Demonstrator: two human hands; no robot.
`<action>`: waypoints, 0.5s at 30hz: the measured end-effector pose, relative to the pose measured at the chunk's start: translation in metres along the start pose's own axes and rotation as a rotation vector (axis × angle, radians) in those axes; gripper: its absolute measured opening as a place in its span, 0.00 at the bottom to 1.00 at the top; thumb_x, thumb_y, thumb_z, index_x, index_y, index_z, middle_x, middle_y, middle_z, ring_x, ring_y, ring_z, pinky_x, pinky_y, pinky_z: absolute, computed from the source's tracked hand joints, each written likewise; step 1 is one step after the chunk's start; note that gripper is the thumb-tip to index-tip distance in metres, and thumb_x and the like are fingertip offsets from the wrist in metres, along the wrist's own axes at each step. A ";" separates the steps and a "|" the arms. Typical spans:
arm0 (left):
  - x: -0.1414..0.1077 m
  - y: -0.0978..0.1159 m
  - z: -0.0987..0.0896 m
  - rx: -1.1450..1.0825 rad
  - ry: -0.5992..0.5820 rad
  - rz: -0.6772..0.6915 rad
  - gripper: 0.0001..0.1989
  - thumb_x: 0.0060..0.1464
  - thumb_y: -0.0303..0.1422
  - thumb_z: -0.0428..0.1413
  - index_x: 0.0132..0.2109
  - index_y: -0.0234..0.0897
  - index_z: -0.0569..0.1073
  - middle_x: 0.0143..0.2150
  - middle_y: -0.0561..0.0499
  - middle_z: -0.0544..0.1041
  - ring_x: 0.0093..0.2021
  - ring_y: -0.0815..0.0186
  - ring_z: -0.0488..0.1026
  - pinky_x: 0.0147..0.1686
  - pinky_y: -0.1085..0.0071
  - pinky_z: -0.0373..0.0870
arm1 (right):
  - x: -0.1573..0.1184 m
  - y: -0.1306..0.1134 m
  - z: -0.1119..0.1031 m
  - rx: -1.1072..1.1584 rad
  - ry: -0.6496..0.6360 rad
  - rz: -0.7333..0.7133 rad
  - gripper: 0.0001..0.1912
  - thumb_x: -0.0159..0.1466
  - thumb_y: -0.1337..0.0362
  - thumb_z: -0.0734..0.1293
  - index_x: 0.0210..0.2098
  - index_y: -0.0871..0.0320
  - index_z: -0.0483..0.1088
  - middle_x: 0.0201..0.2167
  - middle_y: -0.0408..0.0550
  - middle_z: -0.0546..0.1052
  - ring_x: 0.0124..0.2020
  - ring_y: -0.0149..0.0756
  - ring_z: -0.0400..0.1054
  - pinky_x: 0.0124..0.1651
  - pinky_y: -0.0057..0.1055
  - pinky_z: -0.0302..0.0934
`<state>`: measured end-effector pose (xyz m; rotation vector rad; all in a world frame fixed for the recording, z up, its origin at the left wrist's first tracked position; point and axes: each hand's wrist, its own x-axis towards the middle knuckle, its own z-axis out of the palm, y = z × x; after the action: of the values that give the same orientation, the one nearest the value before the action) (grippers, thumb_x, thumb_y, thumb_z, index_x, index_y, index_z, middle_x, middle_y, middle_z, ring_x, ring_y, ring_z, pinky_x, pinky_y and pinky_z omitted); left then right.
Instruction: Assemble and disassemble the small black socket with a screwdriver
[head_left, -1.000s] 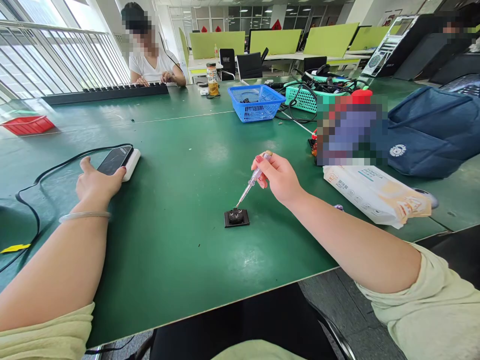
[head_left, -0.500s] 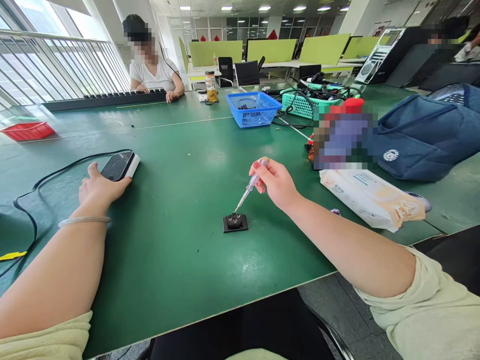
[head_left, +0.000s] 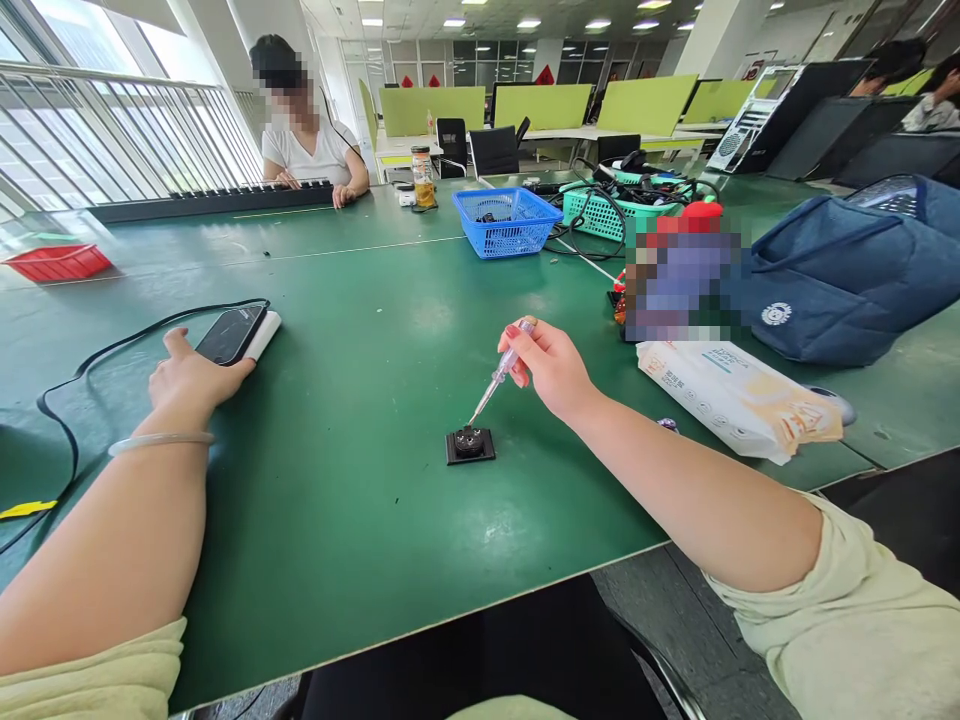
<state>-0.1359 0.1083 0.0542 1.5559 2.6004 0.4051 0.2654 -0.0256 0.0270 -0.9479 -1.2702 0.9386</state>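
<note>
Green work surface: the table [head_left: 337, 560] carries a small black component [head_left: 470, 447], located near the centre of the view, well apart from the table's near edge. The component consists of a flat rectangular base with a round raised part on top. The right hand [head_left: 553, 368] holds a screwdriver [head_left: 499, 380] with a clear handle; thumb and forefinger pinch the handle near its upper end, and the other fingers curl beside it. The shaft slants down and to the left, with its tip at the rear of the raised part; engagement with a fastener cannot be determined at this scale. The left hand [head_left: 191, 378] is positioned at the near end of a dark-screened phone [head_left: 232, 335], thumb and forefinger spread apart; the remaining fingers are too indistinct to tell. A white block [head_left: 264, 335] lies along the phone's right side. A black cable [head_left: 56, 400] runs from the phone's far end, curving toward the left edge of the view. Right of the screwdriver, a white and orange packet [head_left: 739, 400] lies in front of a dark blue bag [head_left: 847, 285]. Beyond the component stands a blue basket [head_left: 507, 235], just beside a teal basket [head_left: 600, 212] holding black cables.
</note>
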 end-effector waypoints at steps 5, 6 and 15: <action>0.005 -0.001 0.001 -0.021 0.016 -0.014 0.50 0.48 0.47 0.63 0.70 0.29 0.50 0.63 0.24 0.67 0.66 0.35 0.64 0.63 0.47 0.63 | 0.000 -0.001 0.000 -0.015 -0.002 -0.003 0.27 0.58 0.37 0.71 0.27 0.57 0.70 0.14 0.36 0.63 0.16 0.25 0.57 0.21 0.26 0.55; 0.006 -0.002 0.001 -0.024 0.023 -0.020 0.50 0.48 0.47 0.63 0.69 0.29 0.50 0.63 0.24 0.68 0.66 0.35 0.65 0.62 0.46 0.63 | 0.000 -0.001 0.000 -0.017 -0.003 -0.002 0.27 0.58 0.37 0.71 0.27 0.57 0.70 0.14 0.36 0.63 0.16 0.25 0.57 0.21 0.26 0.55; 0.015 -0.020 -0.010 -0.040 0.024 -0.172 0.51 0.49 0.46 0.64 0.70 0.30 0.48 0.66 0.27 0.66 0.67 0.38 0.64 0.63 0.43 0.64 | 0.000 -0.001 -0.001 0.001 -0.018 -0.003 0.27 0.59 0.38 0.71 0.27 0.57 0.70 0.14 0.35 0.63 0.16 0.25 0.57 0.22 0.26 0.54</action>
<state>-0.1624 0.1104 0.0591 1.3104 2.6986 0.4603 0.2660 -0.0263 0.0281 -0.9386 -1.2854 0.9473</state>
